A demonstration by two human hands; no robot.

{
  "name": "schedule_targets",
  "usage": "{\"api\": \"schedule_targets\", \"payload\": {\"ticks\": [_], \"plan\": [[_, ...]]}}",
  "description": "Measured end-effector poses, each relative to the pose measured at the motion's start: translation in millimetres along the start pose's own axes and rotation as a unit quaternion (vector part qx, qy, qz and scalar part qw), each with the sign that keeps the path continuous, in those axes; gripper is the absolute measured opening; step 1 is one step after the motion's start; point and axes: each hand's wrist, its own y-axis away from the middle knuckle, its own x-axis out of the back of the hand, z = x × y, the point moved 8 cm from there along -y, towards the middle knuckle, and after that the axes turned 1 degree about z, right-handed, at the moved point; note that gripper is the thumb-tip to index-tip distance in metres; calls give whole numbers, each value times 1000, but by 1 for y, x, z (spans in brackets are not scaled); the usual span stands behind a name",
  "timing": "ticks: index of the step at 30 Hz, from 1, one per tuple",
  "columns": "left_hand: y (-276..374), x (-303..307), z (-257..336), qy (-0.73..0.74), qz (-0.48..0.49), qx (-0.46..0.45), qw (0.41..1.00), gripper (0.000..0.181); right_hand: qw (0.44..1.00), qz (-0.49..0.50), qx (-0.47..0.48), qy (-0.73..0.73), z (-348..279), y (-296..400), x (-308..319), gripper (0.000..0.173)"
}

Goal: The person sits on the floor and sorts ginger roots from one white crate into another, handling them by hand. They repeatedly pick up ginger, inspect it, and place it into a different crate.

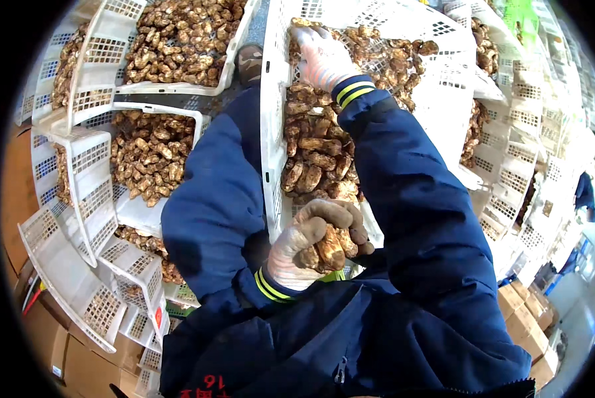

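A white perforated plastic crate holds many brown, knobbly pieces of produce, tubers or mushrooms; I cannot tell which. My left hand, in a pale knitted glove with soiled brown fingers, is closed around several of these pieces at the crate's near end. At the far left corner of the same crate, my right hand, gloved too, reaches down with its fingertips among the pieces. Its back hides whether it grips any. Pieces lie thinner to the right of it, where the crate's white bottom partly shows.
To the left stand more white crates of brown pieces, one farther off and one nearer. An emptier crate tilts at lower left. Stacked crates line the right. Cardboard boxes are at lower right.
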Motion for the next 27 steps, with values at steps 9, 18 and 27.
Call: {"api": "schedule_targets", "payload": {"ticks": [9,18,27], "plan": [[-5,0,0,-22,-6,-16,1000,36,996,-26,-75,29,23,3,48,24],[-6,2,-1,24,3,1,1000,26,993,-50,-45,100,13,1,4,37],[-4,-5,1,11,28,-4,1000,27,984,100,-132,62,89,52,94,31]]}}
